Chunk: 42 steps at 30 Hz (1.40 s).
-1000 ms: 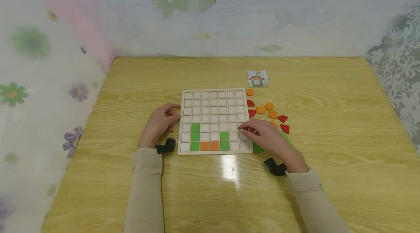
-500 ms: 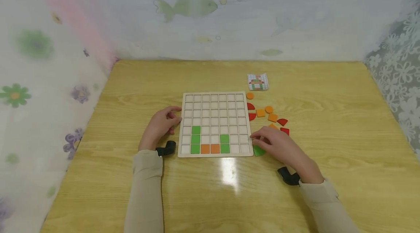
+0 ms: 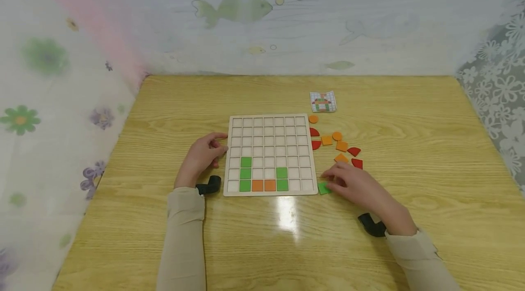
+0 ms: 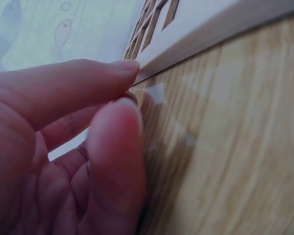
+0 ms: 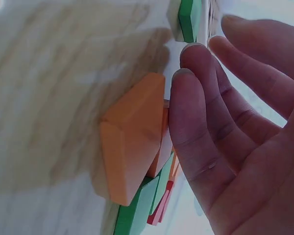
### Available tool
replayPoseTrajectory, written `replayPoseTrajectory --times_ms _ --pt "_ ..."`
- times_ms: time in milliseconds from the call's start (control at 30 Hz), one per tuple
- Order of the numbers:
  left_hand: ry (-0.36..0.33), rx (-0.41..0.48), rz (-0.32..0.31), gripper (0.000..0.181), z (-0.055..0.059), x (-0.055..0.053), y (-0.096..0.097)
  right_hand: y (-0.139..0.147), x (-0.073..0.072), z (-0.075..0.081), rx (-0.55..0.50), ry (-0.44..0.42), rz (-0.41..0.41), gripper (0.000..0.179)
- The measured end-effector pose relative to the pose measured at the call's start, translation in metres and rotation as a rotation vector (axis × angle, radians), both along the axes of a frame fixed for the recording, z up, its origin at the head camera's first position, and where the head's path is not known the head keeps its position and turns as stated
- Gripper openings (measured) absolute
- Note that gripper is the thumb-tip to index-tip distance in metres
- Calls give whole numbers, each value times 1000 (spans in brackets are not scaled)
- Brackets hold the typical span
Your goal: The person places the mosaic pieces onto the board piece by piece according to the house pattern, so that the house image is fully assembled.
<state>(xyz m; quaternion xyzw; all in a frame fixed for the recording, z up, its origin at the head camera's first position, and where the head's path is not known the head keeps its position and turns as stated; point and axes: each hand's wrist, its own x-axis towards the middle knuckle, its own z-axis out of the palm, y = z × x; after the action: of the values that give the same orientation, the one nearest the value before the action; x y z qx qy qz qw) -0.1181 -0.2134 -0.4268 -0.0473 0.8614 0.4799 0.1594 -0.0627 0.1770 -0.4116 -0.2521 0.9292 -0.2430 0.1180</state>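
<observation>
A square wooden grid board (image 3: pixel 268 138) lies on the table, with green squares (image 3: pixel 245 173) and orange squares (image 3: pixel 264 185) set in its lower cells. My left hand (image 3: pixel 201 154) rests at the board's left edge; in the left wrist view its index fingertip (image 4: pixel 125 66) meets the rim. To the board's right, my right hand (image 3: pixel 361 186) hovers over a loose green square (image 3: pixel 324 188), partly covering it. Its fingers are loosely bent and apart, holding nothing. In the right wrist view, a green piece (image 5: pixel 188 19) lies beyond the fingertips and an orange piece (image 5: pixel 132 132) beside them.
Loose red pieces (image 3: pixel 315 145), orange squares (image 3: pixel 326 140) and orange discs (image 3: pixel 337 136) lie right of the board. Behind them is a small pattern card (image 3: pixel 323 101). Dark camera mounts (image 3: pixel 372 226) sit at both wrists. A painted wall (image 3: pixel 287 31) borders the table's far edge.
My right hand has moved from over the board's right side, rightward and toward me, to the loose green square, uncovering orange and red pieces. My left hand stays at the board's edge.
</observation>
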Motion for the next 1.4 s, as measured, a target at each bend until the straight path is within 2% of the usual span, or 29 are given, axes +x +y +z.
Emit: replayPoseTrajectory --times_ms 167,267,500,833,1067,1400 --pt "3 -15 9 38 1 -1 1 1 1 -3 16 -6 42 27" --pt "-3 -26 16 38 1 -1 0 -1 3 -5 35 21 53 31" --pt "-2 -38 10 37 0 -1 -1 -7 7 -5 50 52 11 28" --pt "11 -19 9 37 0 -2 0 -9 5 -6 9 -44 -57 21" --pt "13 -11 1 37 -1 -1 1 -6 5 -8 -33 -26 -58 27" --pt "10 -14 -2 38 1 0 0 -5 2 -4 -67 -9 -85 22"
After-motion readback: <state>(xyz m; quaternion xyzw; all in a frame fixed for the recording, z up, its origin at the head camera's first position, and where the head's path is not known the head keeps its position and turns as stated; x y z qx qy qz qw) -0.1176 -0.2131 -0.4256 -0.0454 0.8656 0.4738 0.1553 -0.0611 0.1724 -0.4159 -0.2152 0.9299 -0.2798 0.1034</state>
